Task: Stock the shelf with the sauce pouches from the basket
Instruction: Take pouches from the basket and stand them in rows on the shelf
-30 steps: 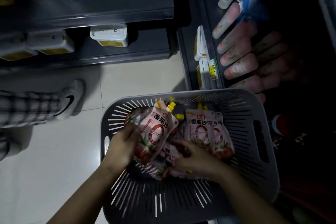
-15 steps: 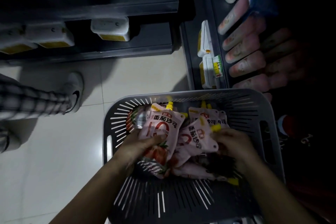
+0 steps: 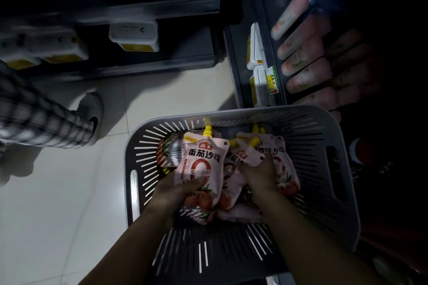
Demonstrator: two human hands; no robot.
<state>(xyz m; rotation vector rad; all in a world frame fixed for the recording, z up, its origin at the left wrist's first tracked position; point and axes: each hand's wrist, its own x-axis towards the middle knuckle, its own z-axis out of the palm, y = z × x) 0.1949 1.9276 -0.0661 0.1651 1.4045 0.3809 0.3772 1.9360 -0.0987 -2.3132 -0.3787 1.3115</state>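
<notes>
Pink pouch (image 3: pixel 201 157) | pinched in left fingers (image 3: pixel 193 184) | right fingers (image 3: pixel 264 166) clutch second pouch (image 3: pixel 240 156) | in basket (image 3: pixel 231 113)

We look into a dim, underexposed scene. The pale floor (image 3: pixel 69 203) at eight o'clock is brightest, with a faint sheen and soft-edged shadows. From one to five o'clock the shelf (image 3: pixel 261 18) sinks to near black. A checked trouser leg (image 3: pixel 34 120) at nine o'clock is smeared by motion blur. Print on the front sauce pouch (image 3: pixel 201 164) reads sharply; the rear pouches (image 3: pixel 278 152) are softer. Bright floor shows through the basket (image 3: pixel 231 114) slots as white streaks. Our left hand (image 3: pixel 176 192) and right hand (image 3: pixel 261 176) are dark. Shelf edges bow toward the borders.
</notes>
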